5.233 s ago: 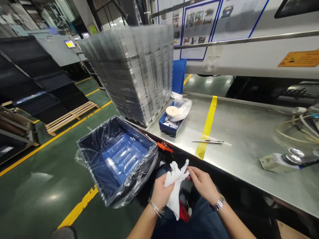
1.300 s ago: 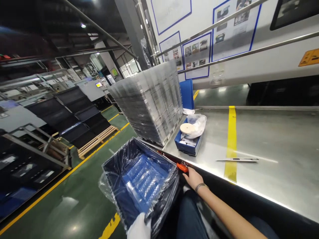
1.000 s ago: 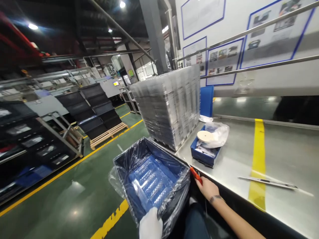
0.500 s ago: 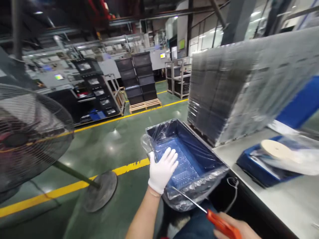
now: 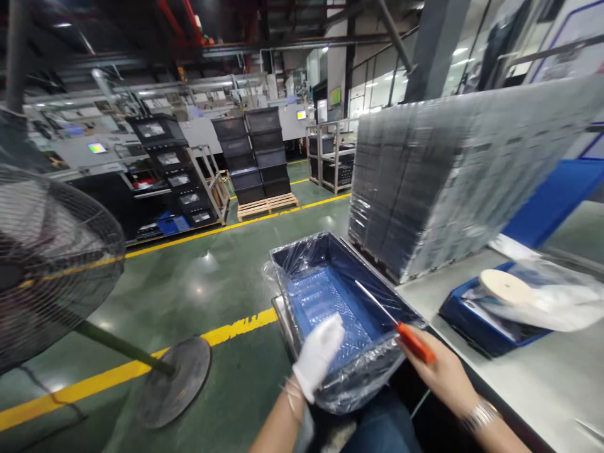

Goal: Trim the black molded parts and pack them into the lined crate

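Left hand: my left hand [image 5: 319,353], in its white glove, is over the near left part of the lined bin [image 5: 385,290]. My fingers are pressed together and point away from me; they are blurred, and I cannot tell whether they pinch anything or touch the lining.
Right hand: my bare right hand [image 5: 441,371] is closed around the orange handle [image 5: 415,341] of a tool, near the bin's right side. A metal watch [image 5: 481,416] sits on this wrist.
Tool: its thin metal shaft [image 5: 376,302] slants up and to the left from my grip, across my view of the bin's inside. I cannot make out the shape of its tip.
Bin: it is dark blue, with clear plastic lining the inside and folded out over the rim.
Inside the bin: blue pieces under bubble wrap [image 5: 314,296] lie at the bottom.
Bench: on the metal bench [image 5: 552,384] to my right stands a small blue box [image 5: 481,333], holding a cream disc [image 5: 507,287] and a crumpled clear bag [image 5: 561,306].
Beyond the bin: a tall plastic-wrapped stack [image 5: 401,182] rises just past its far right side, with a blue panel [image 5: 550,201] behind.
Floor: a large fan [image 5: 61,251] stands to my left, and black crates [image 5: 268,150] are piled on a wooden pallet [image 5: 268,206] farther off.
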A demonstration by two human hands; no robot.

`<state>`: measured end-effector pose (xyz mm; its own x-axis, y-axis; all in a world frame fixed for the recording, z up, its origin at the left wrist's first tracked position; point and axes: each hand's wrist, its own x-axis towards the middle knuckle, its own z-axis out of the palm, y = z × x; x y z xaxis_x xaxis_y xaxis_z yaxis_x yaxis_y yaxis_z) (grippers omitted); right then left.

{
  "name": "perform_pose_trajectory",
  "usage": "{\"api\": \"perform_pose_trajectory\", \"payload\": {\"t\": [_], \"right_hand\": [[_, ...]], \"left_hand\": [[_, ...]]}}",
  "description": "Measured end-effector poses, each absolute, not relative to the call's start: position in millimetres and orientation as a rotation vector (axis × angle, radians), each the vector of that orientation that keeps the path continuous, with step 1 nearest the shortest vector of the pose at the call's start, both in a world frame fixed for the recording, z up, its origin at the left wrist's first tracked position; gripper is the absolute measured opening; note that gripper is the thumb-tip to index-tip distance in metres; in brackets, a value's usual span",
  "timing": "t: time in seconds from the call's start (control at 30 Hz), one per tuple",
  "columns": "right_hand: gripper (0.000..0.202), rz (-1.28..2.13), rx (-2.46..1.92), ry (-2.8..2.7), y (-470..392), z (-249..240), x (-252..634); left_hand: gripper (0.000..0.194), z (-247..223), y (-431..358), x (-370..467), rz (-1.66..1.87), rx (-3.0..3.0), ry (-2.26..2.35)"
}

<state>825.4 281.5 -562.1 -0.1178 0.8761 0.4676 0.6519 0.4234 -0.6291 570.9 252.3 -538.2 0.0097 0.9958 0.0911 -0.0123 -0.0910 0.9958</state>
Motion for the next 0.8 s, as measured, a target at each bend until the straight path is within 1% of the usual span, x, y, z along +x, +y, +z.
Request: {"api": "perform_pose_trajectory", "payload": {"t": [0.07, 0.1, 0.13, 0.17, 0.2, 0.27, 0.37, 0.43, 0.5, 0.53, 0.57, 0.67, 0.73, 0.8], "right_hand": [[0.055, 0.285, -1.344, -1.818, 310.1, -574.2, 828.0], [0.054, 0.268, -1.358, -1.813, 320.3, -579.9, 827.9], [0.053, 0.251, -1.373, -1.811, 327.3, -585.4, 827.2], [0.051, 0.236, -1.388, -1.809, 331.5, -590.5, 826.1], [0.049, 0.22, -1.403, -1.807, 333.2, -595.0, 825.1], [0.045, 0.194, -1.429, -1.801, 331.2, -601.4, 823.8], [0.042, 0.167, -1.436, -1.766, 317.2, -600.3, 822.1], [0.043, 0.15, -1.43, -1.709, 299.0, -592.0, 817.1], [0.041, 0.161, -1.404, -1.669, 273.4, -579.5, 805.6], [0.041, 0.184, -1.38, -1.674, 258.8, -572.6, 797.3], [0.043, 0.219, -1.348, -1.698, 244.0, -565.9, 787.6], [0.047, 0.32, -1.242, -1.804, 207.9, -551.2, 755.7], [0.046, 0.348, -1.19, -1.847, 196.9, -548.5, 740.5], [0.043, 0.364, -1.144, -1.881, 193.5, -550.7, 735.1]], "left_hand": [[0.074, -559.2, 242.7, 589.3, 1.1, 1.452, 1.357], [0.067, -569.6, 238.4, 594.0, 0.907, 1.659, 1.517], [0.051, -579.0, 235.1, 595.0, 0.76, 1.789, 1.631], [0.04, -587.2, 233.2, 592.5, 0.646, 1.894, 1.695], [0.034, -593.5, 232.6, 587.1, 0.583, 1.978, 1.73], [0.027, -600.5, 235.0, 571.1, 0.586, 2.083, 1.744], [0.023, -597.2, 243.6, 549.9, 0.682, 2.173, 1.759], [0.028, -587.1, 249.8, 546.9, 0.765, 2.157, 1.805], [0.033, -571.2, 256.0, 556.3, 0.926, 2.157, 1.867], [0.033, -561.1, 259.1, 565.6, 1.053, 2.193, 1.88], [0.031, -549.7, 262.1, 577.3, 1.292, 2.275, 1.86], [0.024, -511.3, 265.6, 619.1, 1.96, 2.462, 1.6], [0.018, -489.2, 261.2, 641.7, 2.153, 2.461, 1.382], [0.017, -477.6, 255.3, 652.8, 2.191, 2.471, 1.141]]}}
